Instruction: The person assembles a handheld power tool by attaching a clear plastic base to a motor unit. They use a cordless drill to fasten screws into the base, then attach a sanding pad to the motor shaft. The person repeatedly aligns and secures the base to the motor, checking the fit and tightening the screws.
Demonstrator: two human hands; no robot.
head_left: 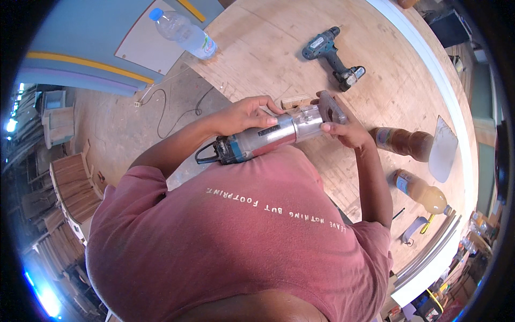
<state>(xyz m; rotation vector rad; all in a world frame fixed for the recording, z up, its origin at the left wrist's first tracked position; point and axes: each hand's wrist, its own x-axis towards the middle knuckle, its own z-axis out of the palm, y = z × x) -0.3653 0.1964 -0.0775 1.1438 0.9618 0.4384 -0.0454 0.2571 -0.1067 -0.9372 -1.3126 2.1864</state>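
A trim router lies sideways against my chest, with a silver body, a blue-and-black end cap and its cord end at the left. My left hand is closed on the top of the silver body, the thumb pressed against it. At the other end, my right hand grips the clear base, thumb on the near side and fingers behind it. Some fingers of the right hand are hidden by the base. Just beyond the router, a small wood block sits on the plywood table.
A teal cordless drill lies on the far table. A clear water bottle with a blue cap is at far left. On the right are a brown-filled bottle, a yellowish bottle and a white plate. A dark cord trails on the floor.
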